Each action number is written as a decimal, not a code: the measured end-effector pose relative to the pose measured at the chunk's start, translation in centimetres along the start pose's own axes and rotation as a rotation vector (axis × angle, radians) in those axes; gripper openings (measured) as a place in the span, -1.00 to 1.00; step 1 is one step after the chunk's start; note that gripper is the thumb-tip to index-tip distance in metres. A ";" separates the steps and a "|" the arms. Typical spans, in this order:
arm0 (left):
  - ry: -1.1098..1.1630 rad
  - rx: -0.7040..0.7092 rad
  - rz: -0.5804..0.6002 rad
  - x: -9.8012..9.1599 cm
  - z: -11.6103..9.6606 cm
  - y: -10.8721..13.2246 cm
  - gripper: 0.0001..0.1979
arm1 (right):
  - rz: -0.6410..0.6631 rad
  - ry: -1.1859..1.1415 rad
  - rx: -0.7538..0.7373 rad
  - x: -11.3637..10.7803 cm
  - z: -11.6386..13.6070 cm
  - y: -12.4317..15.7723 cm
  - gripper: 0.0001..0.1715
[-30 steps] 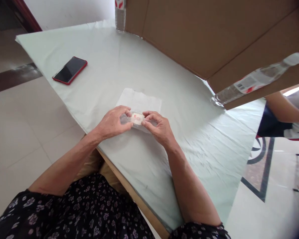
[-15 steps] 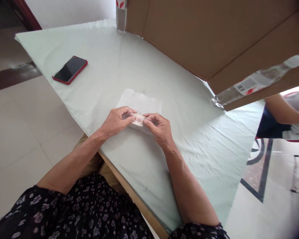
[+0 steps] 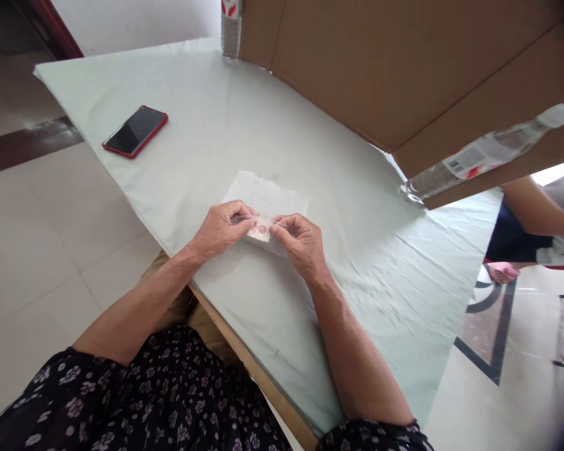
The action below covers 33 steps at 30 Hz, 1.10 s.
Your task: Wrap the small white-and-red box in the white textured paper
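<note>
A thin white sheet point(image 3: 267, 193), paper or soft plastic, lies on the pale green tablecloth in front of me. Its near edge is turned up into a small strip with faint reddish marks point(image 3: 262, 229). My left hand point(image 3: 223, 228) pinches the left end of this strip between thumb and fingers. At the other end, my right hand point(image 3: 301, 241) grips it the same way, thumb toward me. Only a short stretch of the strip shows between the two thumbs. The fingertips hide the rest of the edge.
A phone in a red case point(image 3: 136, 131) lies on the tablecloth point(image 3: 192, 119) at the left. At the back stands a large cardboard panel point(image 3: 338, 69), with one plastic bottle point(image 3: 489, 152) at its right and another bottle point(image 3: 230, 31) at its left. Another person's arm point(image 3: 538, 207) shows at the right.
Both hands keep their pinch on the sheet. The strip between them has tipped slightly, showing more of the reddish marks. At the right, a pinkish part of the other person has come into view.
</note>
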<state>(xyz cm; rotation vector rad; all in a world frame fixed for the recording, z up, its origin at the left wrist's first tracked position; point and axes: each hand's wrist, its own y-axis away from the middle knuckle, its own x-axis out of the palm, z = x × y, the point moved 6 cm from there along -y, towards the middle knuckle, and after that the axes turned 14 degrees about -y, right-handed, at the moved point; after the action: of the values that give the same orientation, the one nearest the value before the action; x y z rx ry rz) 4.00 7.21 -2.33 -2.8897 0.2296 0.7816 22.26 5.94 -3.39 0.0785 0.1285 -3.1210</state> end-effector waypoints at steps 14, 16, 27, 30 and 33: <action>-0.089 -0.072 0.077 0.0 0.0 -0.7 -0.85 | -0.005 0.174 0.027 -2.0 0.1 -0.6 -0.80; -0.082 -0.086 0.091 0.1 0.1 -0.7 -0.85 | -0.057 0.304 -0.089 -2.3 1.6 -0.3 -0.88; -0.142 -0.011 0.092 0.0 0.0 -1.1 -0.83 | 0.337 0.829 -0.492 3.8 5.2 3.2 -0.78; -0.168 0.002 0.108 -0.3 -0.1 -1.0 -0.83 | 0.381 0.926 -0.485 4.5 4.1 3.2 -0.76; -0.184 0.008 0.091 -1.4 0.2 -0.6 -0.77 | 0.395 0.970 -0.482 4.6 4.0 3.2 -0.78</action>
<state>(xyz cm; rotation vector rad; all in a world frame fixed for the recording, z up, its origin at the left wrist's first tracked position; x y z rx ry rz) 2.82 7.96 -1.69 -2.7931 0.3436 1.0522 17.50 2.33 0.11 1.3703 0.7380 -2.3024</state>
